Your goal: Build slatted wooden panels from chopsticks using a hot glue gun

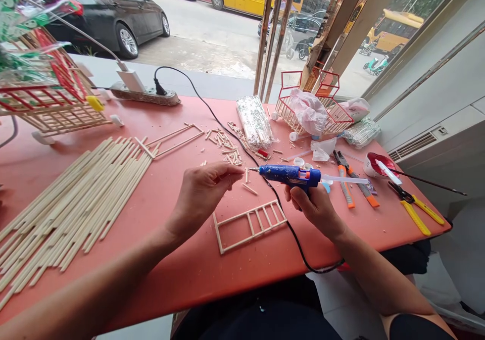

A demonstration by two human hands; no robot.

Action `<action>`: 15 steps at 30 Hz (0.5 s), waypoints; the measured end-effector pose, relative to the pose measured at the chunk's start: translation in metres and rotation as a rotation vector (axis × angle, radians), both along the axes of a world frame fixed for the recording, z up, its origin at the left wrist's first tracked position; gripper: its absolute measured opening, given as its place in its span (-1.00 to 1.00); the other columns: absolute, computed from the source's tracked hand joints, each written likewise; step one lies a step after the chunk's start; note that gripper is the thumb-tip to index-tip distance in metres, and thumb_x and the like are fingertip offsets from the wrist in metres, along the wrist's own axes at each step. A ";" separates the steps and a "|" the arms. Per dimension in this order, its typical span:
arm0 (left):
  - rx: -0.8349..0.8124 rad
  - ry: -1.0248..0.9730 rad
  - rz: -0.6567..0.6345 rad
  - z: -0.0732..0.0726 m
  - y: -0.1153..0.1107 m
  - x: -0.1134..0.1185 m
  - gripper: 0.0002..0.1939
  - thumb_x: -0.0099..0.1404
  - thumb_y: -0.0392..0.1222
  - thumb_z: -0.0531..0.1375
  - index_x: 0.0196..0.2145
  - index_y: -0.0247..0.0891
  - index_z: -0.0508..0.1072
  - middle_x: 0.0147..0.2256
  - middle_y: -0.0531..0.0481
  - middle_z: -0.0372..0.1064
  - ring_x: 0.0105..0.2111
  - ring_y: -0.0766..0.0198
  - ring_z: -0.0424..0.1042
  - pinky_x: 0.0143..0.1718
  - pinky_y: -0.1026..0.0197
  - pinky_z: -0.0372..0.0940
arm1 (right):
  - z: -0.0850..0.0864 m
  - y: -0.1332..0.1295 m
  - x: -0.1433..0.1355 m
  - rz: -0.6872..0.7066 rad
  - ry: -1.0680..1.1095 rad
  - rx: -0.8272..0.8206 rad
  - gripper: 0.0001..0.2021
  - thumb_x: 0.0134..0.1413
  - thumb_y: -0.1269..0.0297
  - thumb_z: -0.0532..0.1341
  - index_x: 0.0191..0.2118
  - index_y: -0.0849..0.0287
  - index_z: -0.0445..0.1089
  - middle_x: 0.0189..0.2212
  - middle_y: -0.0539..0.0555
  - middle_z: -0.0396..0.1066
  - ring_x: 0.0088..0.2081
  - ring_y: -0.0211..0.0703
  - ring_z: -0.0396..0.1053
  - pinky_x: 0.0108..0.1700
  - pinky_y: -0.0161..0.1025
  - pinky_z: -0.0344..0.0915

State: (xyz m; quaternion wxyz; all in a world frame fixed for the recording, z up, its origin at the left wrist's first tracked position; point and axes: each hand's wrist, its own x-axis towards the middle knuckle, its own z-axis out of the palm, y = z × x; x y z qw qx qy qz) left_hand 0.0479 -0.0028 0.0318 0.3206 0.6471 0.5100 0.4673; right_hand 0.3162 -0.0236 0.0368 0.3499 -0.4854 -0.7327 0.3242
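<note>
While gripped, glue gun [290, 175] inside right hand [314, 206]

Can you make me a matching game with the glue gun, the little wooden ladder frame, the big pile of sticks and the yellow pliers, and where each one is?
Things:
1. glue gun
2. ladder frame
3. pile of sticks
4. yellow pliers

Places:
A. spread over the table's left side
B. near the table's right end
C. held in the right hand
D. flat on the table, between the right hand and the left hand

Pairs: 1-C, 2-D, 3-A, 4-B
</note>
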 end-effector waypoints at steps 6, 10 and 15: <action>0.526 0.456 -0.234 -0.004 0.007 -0.003 -0.76 0.51 -0.26 0.17 -0.18 -0.15 0.68 -0.16 -0.15 0.65 -0.15 0.04 0.50 -0.12 0.05 0.35 | -0.001 0.001 0.001 -0.042 0.001 -0.016 -0.35 0.33 -0.41 0.07 -0.39 0.14 0.38 -0.63 -0.02 0.25 -0.59 -0.25 0.19 -0.53 -0.24 0.13; 0.567 0.804 -0.407 -0.013 0.012 0.007 -0.77 0.45 -0.41 0.18 -0.27 -0.22 0.63 -0.15 -0.22 0.63 -0.08 -0.08 0.45 -0.10 -0.05 0.29 | 0.002 0.000 -0.001 -0.035 0.035 -0.010 -0.35 0.33 -0.40 0.08 -0.40 0.16 0.39 -0.61 -0.01 0.28 -0.59 -0.27 0.19 -0.53 -0.25 0.13; 0.541 0.925 -0.457 -0.017 0.014 0.015 -0.72 0.41 -0.47 0.16 -0.40 -0.21 0.52 -0.28 -0.20 0.56 -0.09 -0.06 0.42 -0.10 -0.04 0.25 | 0.003 0.000 -0.001 -0.048 0.066 -0.001 -0.31 0.30 -0.45 0.08 -0.40 0.17 0.42 -0.63 -0.03 0.27 -0.60 -0.28 0.19 -0.52 -0.25 0.13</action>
